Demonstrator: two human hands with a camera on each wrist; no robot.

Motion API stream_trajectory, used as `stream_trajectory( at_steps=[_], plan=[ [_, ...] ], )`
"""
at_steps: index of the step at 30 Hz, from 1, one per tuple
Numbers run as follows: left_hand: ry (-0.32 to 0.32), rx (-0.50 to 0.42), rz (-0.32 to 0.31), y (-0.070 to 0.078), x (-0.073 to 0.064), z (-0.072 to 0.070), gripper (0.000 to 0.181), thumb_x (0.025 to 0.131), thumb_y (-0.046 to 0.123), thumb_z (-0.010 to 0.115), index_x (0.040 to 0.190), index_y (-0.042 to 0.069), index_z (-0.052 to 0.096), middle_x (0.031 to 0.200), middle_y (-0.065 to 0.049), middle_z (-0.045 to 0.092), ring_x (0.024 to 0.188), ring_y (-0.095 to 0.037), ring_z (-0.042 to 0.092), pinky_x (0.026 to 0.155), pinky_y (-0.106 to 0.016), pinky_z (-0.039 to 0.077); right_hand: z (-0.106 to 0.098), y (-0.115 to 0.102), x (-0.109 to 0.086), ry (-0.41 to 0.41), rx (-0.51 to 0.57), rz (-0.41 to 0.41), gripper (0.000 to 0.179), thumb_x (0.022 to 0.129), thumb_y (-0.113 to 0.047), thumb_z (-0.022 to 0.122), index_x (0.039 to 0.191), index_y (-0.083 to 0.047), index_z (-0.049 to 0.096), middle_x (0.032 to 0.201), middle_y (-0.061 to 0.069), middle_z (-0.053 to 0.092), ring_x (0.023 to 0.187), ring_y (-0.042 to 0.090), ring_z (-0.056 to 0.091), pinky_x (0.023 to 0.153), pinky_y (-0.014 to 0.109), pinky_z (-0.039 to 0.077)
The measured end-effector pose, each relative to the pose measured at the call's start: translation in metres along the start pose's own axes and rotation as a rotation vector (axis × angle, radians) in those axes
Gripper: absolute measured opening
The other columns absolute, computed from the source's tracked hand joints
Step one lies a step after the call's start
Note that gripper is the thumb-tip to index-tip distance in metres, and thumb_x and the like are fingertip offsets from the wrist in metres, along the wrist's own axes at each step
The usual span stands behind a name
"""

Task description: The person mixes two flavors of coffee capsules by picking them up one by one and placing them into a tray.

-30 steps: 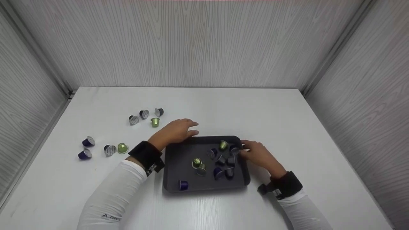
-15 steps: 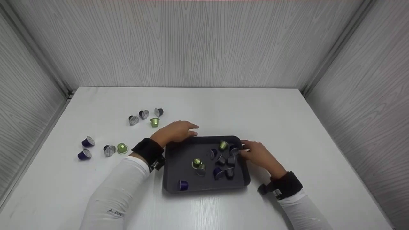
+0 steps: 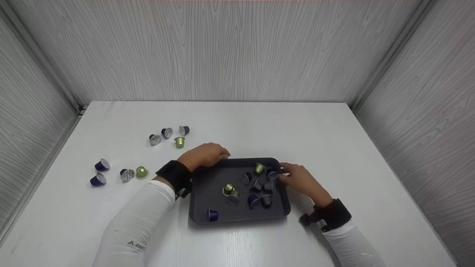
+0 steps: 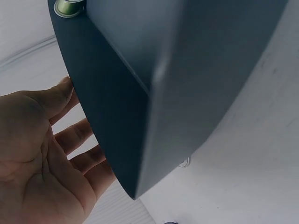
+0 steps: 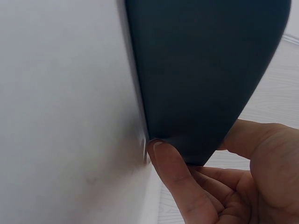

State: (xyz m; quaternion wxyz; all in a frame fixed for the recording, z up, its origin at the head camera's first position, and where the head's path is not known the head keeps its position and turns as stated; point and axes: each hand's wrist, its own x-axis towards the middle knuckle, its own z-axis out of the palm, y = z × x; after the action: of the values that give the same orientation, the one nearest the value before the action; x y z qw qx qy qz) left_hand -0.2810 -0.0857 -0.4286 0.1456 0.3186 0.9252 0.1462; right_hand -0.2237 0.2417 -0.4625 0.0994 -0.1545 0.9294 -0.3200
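Note:
A dark grey rectangular tray (image 3: 207,194) lies on the white table with several coffee capsules in it, among them a green capsule (image 3: 259,168) and a purple capsule (image 3: 212,215). My left hand (image 3: 207,154) grips the tray's far rim near its left corner. The left wrist view shows the thumb (image 4: 58,95) at the rim and the other fingers along the wall's outer side. My right hand (image 3: 298,180) holds the right edge near the far corner. In the right wrist view, one fingertip (image 5: 161,151) presses low on the tray's outer wall.
Left of the tray, loose capsules lie in two groups: one with a green capsule (image 3: 179,142) farther back, the other with a purple capsule (image 3: 98,179) nearer the left edge. Pale wood-grain panels (image 3: 222,52) enclose the table (image 3: 334,137) at the back and sides.
My left hand has come slightly nearer along the far rim, and its extended fingers have curled down onto it. The right hand and the tray have stayed in place.

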Motion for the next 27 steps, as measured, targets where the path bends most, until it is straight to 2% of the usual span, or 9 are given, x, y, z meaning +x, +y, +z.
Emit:
stream_trajectory(
  at_steps=[9,19,27],
  plan=[
    [0.01,-0.007,-0.041,-0.0028,0.0028,0.0033,0.033,0.104,0.022,0.045,0.119,0.004,0.068,0.114,-0.011,0.069,0.113,-0.031,0.061,0.101,-0.045,0.044,0.0005,0.0005,0.0013,-0.012,-0.001,0.032,0.049,0.093,-0.019,0.06,0.139,-0.003,0.053,0.122,0.02,0.065,0.105,0.029,0.066,0.083,0.04,0.055],
    [0.042,0.071,-0.026,-0.0076,0.0047,0.0024,0.027,0.098,0.012,0.054,0.113,-0.001,0.071,0.111,-0.014,0.07,0.106,-0.034,0.064,0.094,-0.044,0.05,-0.0005,-0.0016,0.0002,-0.007,0.002,0.02,0.048,0.092,-0.017,0.059,0.138,-0.002,0.054,0.12,0.021,0.065,0.101,0.028,0.068,0.079,0.038,0.056],
    [0.025,0.066,-0.084,-0.0085,0.0084,0.0023,0.027,0.095,0.014,0.061,0.115,-0.002,0.07,0.114,-0.016,0.069,0.106,-0.034,0.063,0.093,-0.044,0.05,0.0001,0.0008,0.0006,0.002,-0.003,0.005,0.049,0.091,-0.018,0.059,0.137,-0.003,0.055,0.12,0.02,0.065,0.101,0.029,0.067,0.082,0.039,0.056]
  ],
)
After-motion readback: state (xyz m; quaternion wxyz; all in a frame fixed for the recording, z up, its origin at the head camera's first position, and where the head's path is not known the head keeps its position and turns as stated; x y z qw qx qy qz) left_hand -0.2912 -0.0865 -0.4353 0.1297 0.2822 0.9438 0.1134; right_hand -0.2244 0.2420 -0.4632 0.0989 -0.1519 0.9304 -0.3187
